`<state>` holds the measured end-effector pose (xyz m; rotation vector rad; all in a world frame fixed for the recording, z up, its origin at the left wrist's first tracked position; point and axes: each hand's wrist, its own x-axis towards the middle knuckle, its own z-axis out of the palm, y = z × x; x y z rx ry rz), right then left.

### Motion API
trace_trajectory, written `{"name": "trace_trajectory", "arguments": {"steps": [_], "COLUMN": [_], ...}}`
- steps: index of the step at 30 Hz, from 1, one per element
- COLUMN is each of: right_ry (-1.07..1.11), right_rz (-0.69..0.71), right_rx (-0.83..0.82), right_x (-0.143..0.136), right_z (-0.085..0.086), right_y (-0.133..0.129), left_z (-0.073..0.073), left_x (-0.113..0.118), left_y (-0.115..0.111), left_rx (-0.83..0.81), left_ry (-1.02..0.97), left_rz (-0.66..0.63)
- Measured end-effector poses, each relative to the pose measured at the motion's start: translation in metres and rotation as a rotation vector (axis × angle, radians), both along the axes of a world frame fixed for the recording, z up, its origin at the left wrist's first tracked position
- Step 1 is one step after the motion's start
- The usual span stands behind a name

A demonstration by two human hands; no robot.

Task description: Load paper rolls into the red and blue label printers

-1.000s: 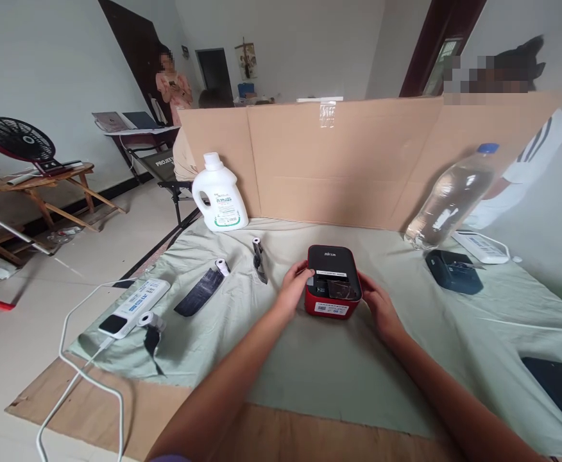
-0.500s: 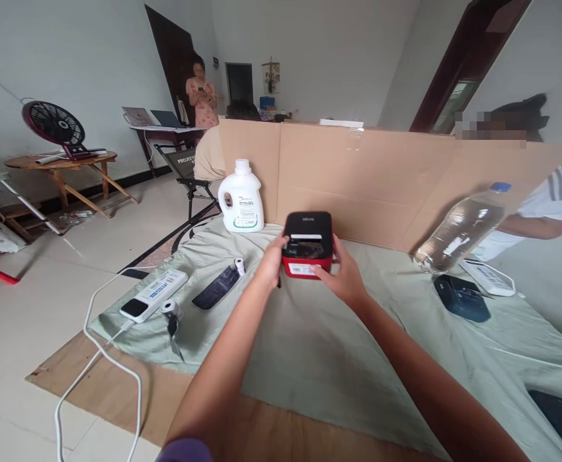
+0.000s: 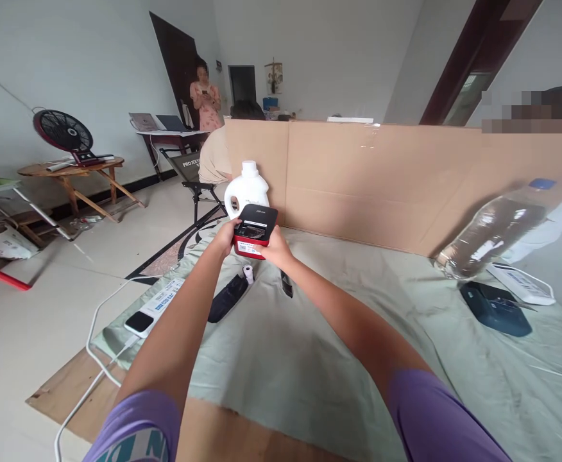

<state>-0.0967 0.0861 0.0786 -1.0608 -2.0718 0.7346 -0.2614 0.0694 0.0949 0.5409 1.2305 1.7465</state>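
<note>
Between my two hands is a small black-and-red label printer (image 3: pixel 262 215), held up off the cloth with a white label on its front side. My left hand (image 3: pixel 224 237) grips its left side. On the right side and front, my right hand (image 3: pixel 276 249) closes around it, thumb near the label. Behind the printer stands a white detergent jug (image 3: pixel 249 183), partly covered by it. Below lie a small white paper roll (image 3: pixel 248 274) with a dark strip (image 3: pixel 227 299) and a narrow black object (image 3: pixel 286 283) that I cannot identify.
A long white device (image 3: pixel 153 309) with a white cable lies left, partly behind my forearm. A cardboard partition (image 3: pixel 348 179) crosses the back. At right are a big clear bottle (image 3: pixel 495 224), a dark blue device (image 3: pixel 495 309) and a white device (image 3: pixel 524 285). People are beyond the partition.
Both hands have carried the printer leftward, from in front of the cardboard to in front of the jug. The narrow black object now shows more fully. The view has shifted slightly.
</note>
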Motion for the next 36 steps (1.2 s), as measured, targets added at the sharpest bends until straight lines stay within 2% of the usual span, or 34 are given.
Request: {"name": "trace_trajectory", "arguments": {"steps": [5,9,12,15,17,19,21,22,23,24,26,27,28,29,31,34,36], "right_ry": [-0.349,-0.479,-0.496,-0.417,-0.337,-0.277,-0.257,-0.255,-0.274,-0.299,-0.368,-0.369,-0.367,-0.363,-0.32,-0.237,-0.206], "right_rz": [-0.045,-0.036,-0.044,-0.022,-0.026,-0.085,-0.201,-0.308,-0.429,-0.595,-0.975,-1.087,-1.182,-1.247,-1.241,-1.127,-1.107], "right_rx": [-0.038,0.007,0.035,0.088,0.146,0.186,0.18,0.176,0.166,0.148,0.113,0.093,0.068,0.037,-0.083,-0.261,-0.278], "right_x": [-0.003,-0.004,0.001,0.033,0.079,0.145,0.228,0.273,0.317,0.361,0.438,0.469,0.495,0.516,0.543,0.557,0.557], "right_z": [-0.001,-0.007,-0.009,-0.01,-0.016,-0.026,-0.037,-0.041,-0.043,-0.044,-0.04,-0.037,-0.034,-0.032,-0.03,-0.036,-0.042], "right_y": [0.004,0.009,0.008,-0.005,-0.017,-0.031,-0.043,-0.048,-0.051,-0.054,-0.055,-0.054,-0.052,-0.05,-0.045,-0.037,-0.033], "left_z": [-0.027,-0.044,-0.046,-0.034,-0.021,-0.01,-0.008,-0.011,-0.017,-0.026,-0.051,-0.063,-0.075,-0.086,-0.099,-0.104,-0.103], "left_x": [-0.005,-0.002,0.001,0.004,0.013,0.038,0.082,0.111,0.142,0.175,0.235,0.259,0.278,0.292,0.305,0.306,0.304], "left_y": [0.004,0.01,0.01,0.0,-0.009,-0.018,-0.029,-0.038,-0.049,-0.062,-0.092,-0.107,-0.122,-0.135,-0.155,-0.169,-0.171], "left_rx": [-0.121,-0.177,-0.186,-0.138,-0.057,0.085,0.223,0.267,0.296,0.313,0.304,0.287,0.264,0.243,0.209,0.202,0.214], "left_ry": [-0.014,0.003,0.054,0.153,0.268,0.471,0.699,0.815,0.936,1.078,1.363,1.485,1.587,1.668,1.785,1.866,1.879], "left_rz": [0.023,0.048,0.081,0.164,0.249,0.33,0.324,0.264,0.165,-0.009,-0.485,-0.7,-0.862,-0.954,-1.014,-0.971,-0.96]}}
